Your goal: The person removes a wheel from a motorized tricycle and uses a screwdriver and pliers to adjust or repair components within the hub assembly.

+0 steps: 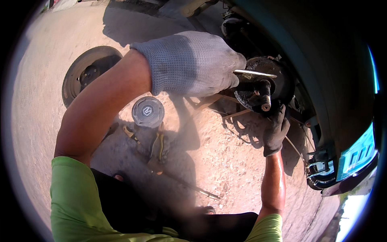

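Note:
My left hand, in a grey knitted glove, reaches across to the wheel hub and pinches a thin flat metal strip. The strip points right, over the greasy black brake plate. A short axle stub sticks out from the middle of that plate, just below the strip. At the plate's lower edge is my right hand, in a dark, dirty glove, with its fingers curled up against the rim. Shadow partly hides those fingertips.
A wheel with its tyre lies at the left. Nearer are a round grey cap, pliers, a yellow-handled tool and a long-handled tool on the ground. The vehicle's dark body overhangs at the right.

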A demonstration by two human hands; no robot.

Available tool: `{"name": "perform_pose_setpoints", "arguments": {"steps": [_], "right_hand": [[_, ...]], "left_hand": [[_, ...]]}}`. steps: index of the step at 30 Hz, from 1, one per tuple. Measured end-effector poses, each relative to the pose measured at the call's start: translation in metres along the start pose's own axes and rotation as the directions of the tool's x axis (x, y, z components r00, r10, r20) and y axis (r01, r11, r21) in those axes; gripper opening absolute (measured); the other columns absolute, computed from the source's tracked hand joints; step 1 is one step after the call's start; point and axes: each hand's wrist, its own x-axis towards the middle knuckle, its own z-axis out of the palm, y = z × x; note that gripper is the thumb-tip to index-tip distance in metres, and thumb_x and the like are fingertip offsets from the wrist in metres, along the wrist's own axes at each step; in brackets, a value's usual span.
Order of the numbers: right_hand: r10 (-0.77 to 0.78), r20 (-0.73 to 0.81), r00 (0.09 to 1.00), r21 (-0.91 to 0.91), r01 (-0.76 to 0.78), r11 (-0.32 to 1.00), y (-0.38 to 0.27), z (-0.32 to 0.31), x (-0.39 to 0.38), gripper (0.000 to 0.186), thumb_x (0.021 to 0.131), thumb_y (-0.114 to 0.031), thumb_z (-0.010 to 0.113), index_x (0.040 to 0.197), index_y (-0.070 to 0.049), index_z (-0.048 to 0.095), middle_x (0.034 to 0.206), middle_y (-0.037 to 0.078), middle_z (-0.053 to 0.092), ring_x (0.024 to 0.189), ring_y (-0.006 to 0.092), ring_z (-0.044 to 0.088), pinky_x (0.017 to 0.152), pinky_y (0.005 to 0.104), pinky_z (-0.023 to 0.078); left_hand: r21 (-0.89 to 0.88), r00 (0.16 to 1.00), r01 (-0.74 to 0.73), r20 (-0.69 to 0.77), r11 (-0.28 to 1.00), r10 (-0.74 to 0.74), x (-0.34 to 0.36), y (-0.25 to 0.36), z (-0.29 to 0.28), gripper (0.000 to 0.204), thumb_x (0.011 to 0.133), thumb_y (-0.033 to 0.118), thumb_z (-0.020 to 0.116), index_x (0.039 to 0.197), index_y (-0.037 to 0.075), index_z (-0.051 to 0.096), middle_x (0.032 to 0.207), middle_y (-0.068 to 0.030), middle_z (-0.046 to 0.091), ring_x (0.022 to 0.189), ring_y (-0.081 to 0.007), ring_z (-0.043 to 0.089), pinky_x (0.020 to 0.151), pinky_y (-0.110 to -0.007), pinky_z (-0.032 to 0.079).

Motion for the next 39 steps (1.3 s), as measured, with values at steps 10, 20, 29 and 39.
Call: {"name": "perform_pose_setpoints", "arguments": {"steps": [10, 20, 29, 39], "right_hand": [[-0.002, 0.047, 0.999, 0.066, -0.001, 0.998, -0.021, 0.006, 0.002, 0.049, 0.108, -0.037, 0.042, 0.097, 0.003, 0.067, 0.074, 0.004, 0.063, 0.069, 0.0084, 0.050, 0.063, 0.0264, 0.043], [-0.128, 0.025, 0.991, 0.021, 0.128, 0.992, -0.011, 0.007, 0.003, 0.053, 0.107, -0.039, 0.043, 0.093, 0.006, 0.068, 0.068, 0.008, 0.065, 0.066, 0.0107, 0.054, 0.063, 0.0279, 0.046], [-0.145, 0.005, 0.989, 0.060, 0.144, 0.988, -0.007, 0.005, 0.006, 0.044, 0.106, -0.031, 0.048, 0.096, 0.007, 0.068, 0.061, 0.007, 0.057, 0.060, 0.0097, 0.051, 0.056, 0.0287, 0.044], [-0.219, -0.025, 0.975, 0.010, 0.220, 0.976, -0.006, 0.004, 0.007, 0.043, 0.106, -0.029, 0.048, 0.092, 0.007, 0.067, 0.059, 0.010, 0.056, 0.059, 0.0097, 0.050, 0.054, 0.0302, 0.043]], "left_hand": [[0.292, 0.972, 0.072, 0.195, 0.954, -0.133, 0.014, 0.025, -0.026, 0.028, 0.097, 0.028, 0.057, 0.114, 0.008, 0.067, 0.095, -0.0160, 0.070, 0.087, -0.0347, 0.068, 0.079, -0.046, 0.054], [0.345, 0.949, 0.024, 0.287, 0.938, -0.129, 0.046, 0.051, -0.045, 0.020, 0.094, 0.023, 0.057, 0.098, 0.007, 0.069, 0.083, -0.0176, 0.067, 0.081, -0.0358, 0.068, 0.075, -0.048, 0.053], [0.372, 0.927, 0.005, 0.347, 0.928, -0.144, 0.050, 0.078, -0.062, 0.017, 0.090, 0.018, 0.060, 0.097, 0.006, 0.070, 0.080, -0.0156, 0.067, 0.078, -0.0321, 0.069, 0.071, -0.044, 0.054], [0.494, 0.986, -0.048, 0.161, 0.868, -0.037, 0.043, 0.069, -0.045, 0.018, 0.088, 0.017, 0.060, 0.096, 0.004, 0.070, 0.080, -0.0186, 0.066, 0.077, -0.0346, 0.068, 0.071, -0.044, 0.054]]}}
